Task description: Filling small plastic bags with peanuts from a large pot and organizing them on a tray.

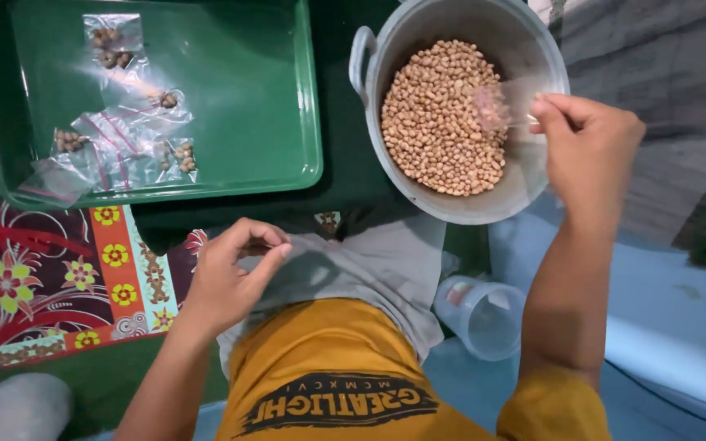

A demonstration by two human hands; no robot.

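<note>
My right hand (586, 147) pinches a small clear plastic bag (507, 102) over a grey metal pot (386, 49) full of tan peanuts (439, 122). The bag's mouth dips toward the nuts and looks blurred. My left hand (230, 273) hovers above my lap with thumb and fingertips pinched together; whether anything is between them cannot be seen. A green plastic tray (239, 98) lies to the upper left, holding several small clear bags (116, 139) with a few nuts in each.
A patterned floral mat (51, 269) lies under the tray at left. A clear plastic cup (484, 314) rests on its side by my right knee. Blue-grey cloth (663, 302) covers the floor at right. A white bundle (10, 408) sits at bottom left.
</note>
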